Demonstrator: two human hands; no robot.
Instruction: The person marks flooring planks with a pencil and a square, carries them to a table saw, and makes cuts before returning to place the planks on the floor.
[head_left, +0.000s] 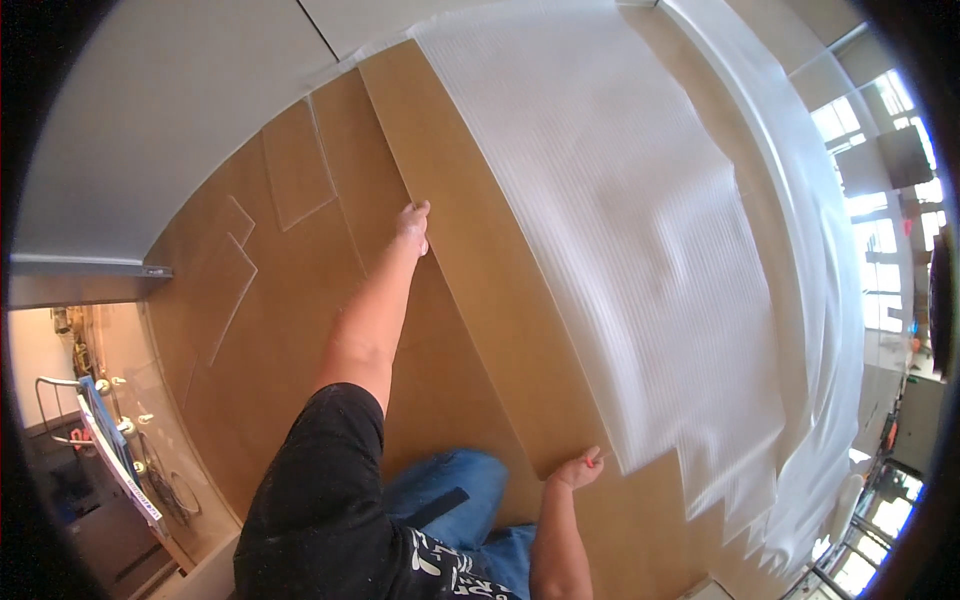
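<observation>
A long brown cardboard strip [480, 250] lies diagonally over a brown sheet surface [280, 330] that has taped outlines. My left hand [415, 225] grips the strip's left edge in its upper half. My right hand [575, 470] is closed at the strip's lower end, holding a small red object [591, 461] too small to identify. Along the strip's right side lies white ribbed wrapping sheet [630, 230], wrinkled, with a stepped lower edge. My legs in jeans are bent beneath my arms.
A grey wall panel [160, 120] borders the surface at upper left. At far left is an opening with a wheeled metal cart [110, 440]. Translucent plastic film [825, 300] curves along the right, with bright windows beyond.
</observation>
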